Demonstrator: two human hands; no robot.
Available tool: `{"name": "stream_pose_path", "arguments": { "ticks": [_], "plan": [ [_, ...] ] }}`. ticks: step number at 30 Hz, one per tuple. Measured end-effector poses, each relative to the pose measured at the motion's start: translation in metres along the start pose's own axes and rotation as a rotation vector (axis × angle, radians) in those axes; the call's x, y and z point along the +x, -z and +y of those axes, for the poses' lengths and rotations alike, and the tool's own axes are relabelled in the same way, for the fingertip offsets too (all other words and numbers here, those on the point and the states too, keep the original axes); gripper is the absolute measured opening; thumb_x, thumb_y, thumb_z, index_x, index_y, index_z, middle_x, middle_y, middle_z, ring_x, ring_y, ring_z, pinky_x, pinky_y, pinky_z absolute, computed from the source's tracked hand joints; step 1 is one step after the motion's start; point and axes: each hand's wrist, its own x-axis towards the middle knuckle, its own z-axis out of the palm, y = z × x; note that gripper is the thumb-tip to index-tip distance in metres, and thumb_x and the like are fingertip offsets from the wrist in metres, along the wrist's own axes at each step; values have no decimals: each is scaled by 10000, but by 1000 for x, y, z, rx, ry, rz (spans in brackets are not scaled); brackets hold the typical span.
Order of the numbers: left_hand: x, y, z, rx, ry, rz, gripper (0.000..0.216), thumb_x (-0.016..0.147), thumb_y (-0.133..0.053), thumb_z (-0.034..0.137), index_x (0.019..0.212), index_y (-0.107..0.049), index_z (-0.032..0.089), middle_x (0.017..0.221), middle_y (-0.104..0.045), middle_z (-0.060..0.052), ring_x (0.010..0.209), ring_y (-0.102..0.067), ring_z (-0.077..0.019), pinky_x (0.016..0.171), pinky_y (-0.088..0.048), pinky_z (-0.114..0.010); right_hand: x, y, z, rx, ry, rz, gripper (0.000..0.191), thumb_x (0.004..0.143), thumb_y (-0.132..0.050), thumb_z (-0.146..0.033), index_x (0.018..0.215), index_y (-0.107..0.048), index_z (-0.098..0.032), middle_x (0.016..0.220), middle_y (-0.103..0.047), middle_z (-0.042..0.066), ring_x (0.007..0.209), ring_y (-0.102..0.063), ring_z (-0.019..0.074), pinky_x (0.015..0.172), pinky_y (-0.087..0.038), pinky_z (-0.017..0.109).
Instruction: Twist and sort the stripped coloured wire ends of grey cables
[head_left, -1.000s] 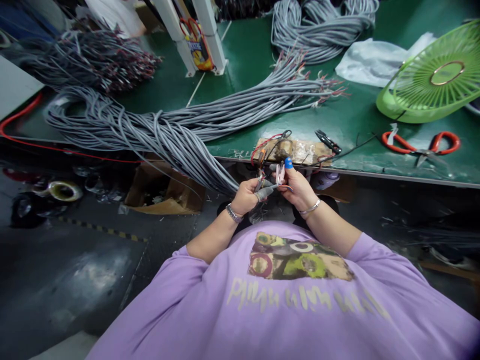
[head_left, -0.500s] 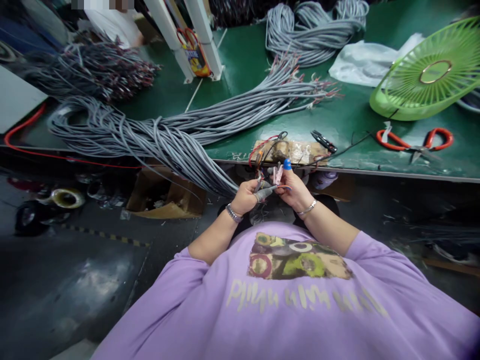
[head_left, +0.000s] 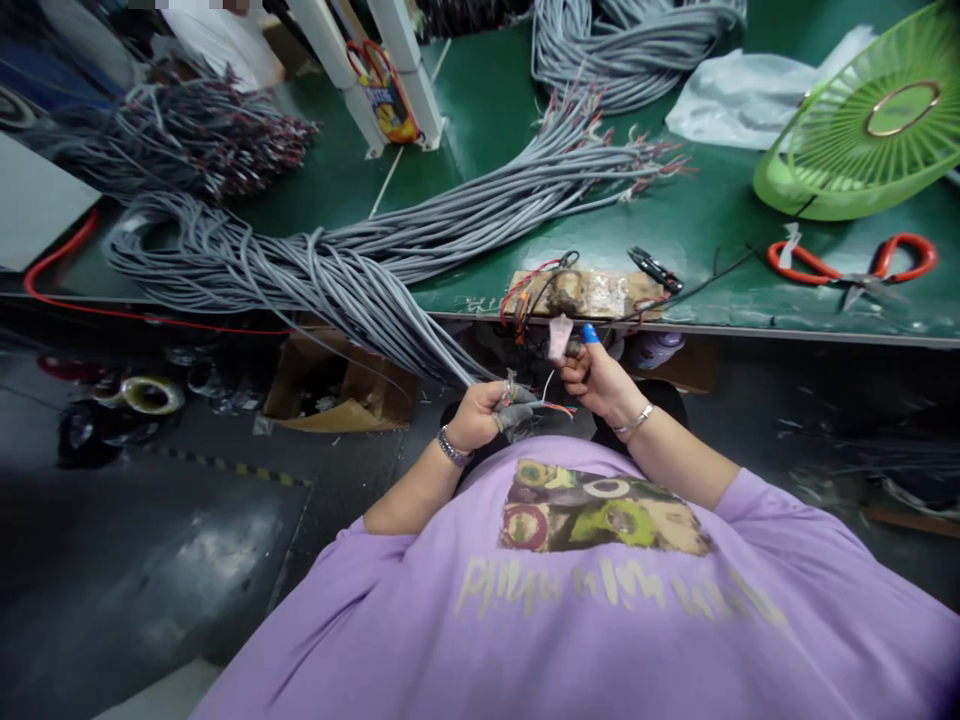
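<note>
My left hand [head_left: 480, 410] is closed round the end of a grey cable [head_left: 517, 412], whose coloured inner wires stick out to the right. The cable comes from a big grey cable bundle [head_left: 330, 270] that drapes off the green table [head_left: 675, 240]. My right hand [head_left: 600, 378], with a blue cap on the forefinger, pinches a small pink tool [head_left: 559, 335] just above the wire ends. Both hands hover below the table's front edge, close to my chest.
A taped wooden block [head_left: 592, 293] with clips and wires sits at the table edge. Red-handled scissors [head_left: 855, 270], a green fan [head_left: 870, 140] and a plastic bag [head_left: 742, 100] lie to the right. More cable bundles [head_left: 630, 40] lie behind. A cardboard box [head_left: 337, 390] and tape rolls [head_left: 150, 395] are on the floor.
My hands have drawn slightly apart and lower: the left hand with the cable end dropped toward my chest, and the right hand lifted the pink tool away from the wires.
</note>
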Motion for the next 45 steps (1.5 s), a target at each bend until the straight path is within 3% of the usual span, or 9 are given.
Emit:
{"name": "stream_pose_path", "arguments": {
  "ticks": [14,20,26,31,33,38,40,43,45],
  "plan": [
    [10,-7,-6,93,-75,53,393,761,-793,493,903,-772,127,718,-694,-26,588,-551,-87,569,-467,-206,-6,6,-6,-40,-19,-56,580,772,-674,-739,775,-597,-165,647,-577,-6,422,-276,24,334,-110,147],
    [10,-9,-6,184,-150,74,419,777,-771,517,876,-766,110,714,-690,-32,602,-553,-91,588,-468,-207,-13,14,-3,-305,-63,-234,679,564,-765,-805,651,-583,-157,539,-504,-17,433,-303,42,356,-112,178],
    [13,-10,-1,273,-190,-2,368,788,-770,472,835,-761,107,634,-628,5,554,-486,-64,551,-427,-184,-26,2,4,-533,35,-190,467,533,-917,-480,630,-598,-152,524,-516,-39,456,-356,40,410,-222,181],
    [8,-4,-2,180,-142,-7,374,775,-786,472,845,-766,106,683,-671,-23,589,-545,-85,579,-461,-203,-14,7,2,-311,85,58,460,587,-869,-364,614,-441,-199,468,-367,-98,419,-241,22,388,-141,162],
    [5,-2,-3,114,-121,25,377,766,-794,477,869,-770,115,704,-690,-30,590,-562,-91,575,-475,-209,-8,10,-6,-182,56,102,468,622,-858,-386,653,-429,-203,496,-387,-96,419,-199,18,382,-103,153],
    [12,-9,2,-2,-79,140,389,721,-832,477,870,-766,123,695,-696,-23,565,-565,-84,555,-479,-212,0,4,-19,-134,-60,-137,507,747,-739,-654,778,-544,-186,647,-587,-5,429,-247,40,364,-84,174],
    [18,-14,6,-54,-59,182,399,709,-839,484,861,-758,124,661,-679,-9,546,-559,-80,547,-477,-211,2,-2,-18,-199,25,-166,550,692,-779,-682,752,-553,-184,582,-532,-34,423,-241,39,366,-113,181],
    [27,-21,10,-107,-38,236,417,680,-854,489,856,-748,127,627,-655,9,523,-547,-72,529,-466,-202,4,-7,-14,-288,270,-22,599,584,-853,-677,660,-516,-188,501,-440,-70,416,-263,33,379,-172,186],
    [32,-23,11,-117,-29,246,423,654,-871,482,848,-743,129,614,-641,20,510,-538,-66,512,-453,-193,6,-9,-11,-308,360,79,609,605,-819,-712,638,-505,-191,494,-458,-59,412,-304,40,377,-182,192]
  ]
}}
